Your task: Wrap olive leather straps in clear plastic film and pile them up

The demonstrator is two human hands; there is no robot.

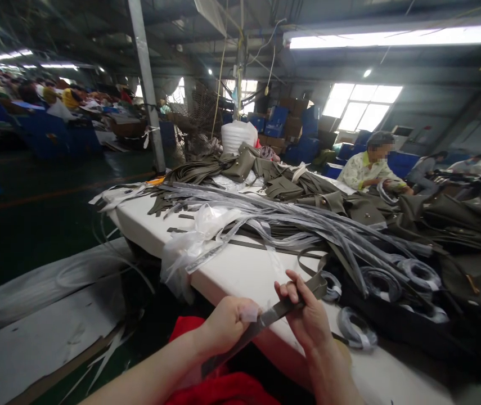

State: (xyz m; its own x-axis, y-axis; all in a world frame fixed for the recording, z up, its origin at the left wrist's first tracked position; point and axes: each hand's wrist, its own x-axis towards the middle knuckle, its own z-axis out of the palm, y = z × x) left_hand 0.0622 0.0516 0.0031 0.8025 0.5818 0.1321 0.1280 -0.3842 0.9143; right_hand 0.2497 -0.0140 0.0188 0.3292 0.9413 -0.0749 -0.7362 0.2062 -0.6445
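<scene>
A dark olive strap (280, 311) runs slantwise between my hands, and its lower end hangs toward my lap. My left hand (227, 325) is closed on the strap, with a small translucent piece (249, 313), perhaps tape, at its thumb. My right hand (310, 318) grips the strap higher up, fingers bent round it. Beyond this hand the strap loops over the table edge area. Close by lie plastic-wrapped strap coils (356, 329). Long straps in clear plastic sleeves (274, 211) stretch across the white table (219, 275).
Olive bags (364, 211) and bag pieces pile up at the table's right and back. Crumpled clear plastic (206, 225) hangs over the near edge. A co-worker (371, 166) sits across the table. A metal post (147, 84) rises behind the table's left end.
</scene>
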